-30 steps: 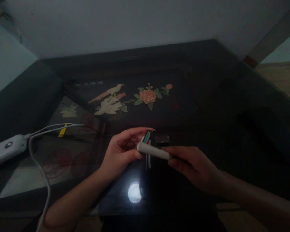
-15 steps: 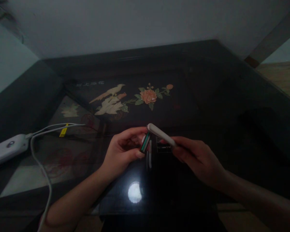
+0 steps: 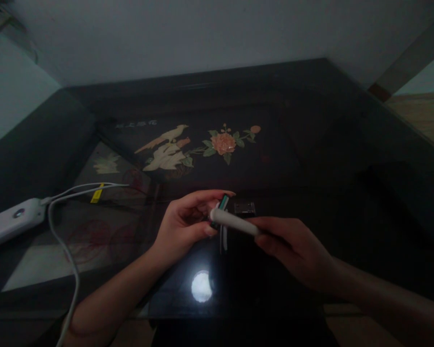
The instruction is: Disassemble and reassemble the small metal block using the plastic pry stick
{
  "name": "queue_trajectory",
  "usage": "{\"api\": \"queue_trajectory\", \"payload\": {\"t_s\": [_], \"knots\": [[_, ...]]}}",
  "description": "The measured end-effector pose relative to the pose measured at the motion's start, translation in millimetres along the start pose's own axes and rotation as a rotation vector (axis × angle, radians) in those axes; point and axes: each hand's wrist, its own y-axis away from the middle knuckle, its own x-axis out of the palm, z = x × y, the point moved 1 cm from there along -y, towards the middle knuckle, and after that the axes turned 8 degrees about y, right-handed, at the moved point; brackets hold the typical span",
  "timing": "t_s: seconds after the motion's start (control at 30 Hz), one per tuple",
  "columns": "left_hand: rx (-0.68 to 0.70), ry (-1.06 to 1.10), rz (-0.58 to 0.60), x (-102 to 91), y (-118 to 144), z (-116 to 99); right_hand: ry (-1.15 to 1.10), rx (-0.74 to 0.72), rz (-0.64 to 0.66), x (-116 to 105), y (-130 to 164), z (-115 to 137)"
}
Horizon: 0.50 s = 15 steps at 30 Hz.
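Observation:
Above the near part of the dark glossy table, my left hand [image 3: 188, 219] pinches a thin, flat piece with a green and pale edge [image 3: 223, 201] between thumb and fingers. Closed around one end of a white stick with a rounded tip [image 3: 235, 222] is my right hand [image 3: 292, 246]. The stick's tip lies across the front of the green-edged piece; whether the two touch, I cannot tell. Just beyond the stick, a small clear and dark box [image 3: 245, 208] rests on the table. The dim light hides finer detail of both held things.
A white power strip [image 3: 16, 219] with white cables [image 3: 63, 248] and a yellow tag [image 3: 97, 193] lies at the left; one cable runs down by my left forearm. The table [image 3: 311, 144] shows a bird and flower picture and meets a wall behind.
My right hand has brought the white stick's tip down and slightly left, from the top of the green-edged piece to its lower part. My left hand has stayed nearly still.

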Motion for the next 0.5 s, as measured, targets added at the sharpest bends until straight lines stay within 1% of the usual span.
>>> {"api": "queue_trajectory", "payload": {"t_s": [0.07, 0.1, 0.13, 0.2, 0.27, 0.4, 0.43, 0.5], "knots": [[0.009, 0.015, -0.002, -0.2, -0.2, 0.3, -0.021, 0.068, -0.059, -1.2, -0.1, -0.3], [0.011, 0.021, 0.0, -0.2, -0.2, 0.6, -0.029, 0.075, -0.072, -1.6, 0.0, -0.4], [0.014, 0.023, 0.003, -0.2, -0.3, 0.7, -0.035, 0.056, -0.063, -1.6, 0.1, -0.3], [0.013, 0.017, 0.011, -0.1, -0.4, 0.8, -0.047, -0.022, -0.002, -0.8, 0.4, 0.0], [0.013, 0.007, 0.016, 0.2, -0.5, 0.6, -0.052, -0.045, 0.025, -0.5, 0.1, -0.1], [0.026, 0.027, 0.009, 0.9, -0.5, -0.4, -0.038, 0.067, -0.07, -1.8, -1.4, -1.9], [0.023, 0.02, 0.004, 1.0, -0.4, -0.7, -0.031, 0.055, -0.064, -1.7, -1.4, -2.0], [0.015, -0.015, -0.005, 1.0, -0.3, -1.0, -0.02, -0.016, -0.008, -0.9, -0.8, -1.7]]}}
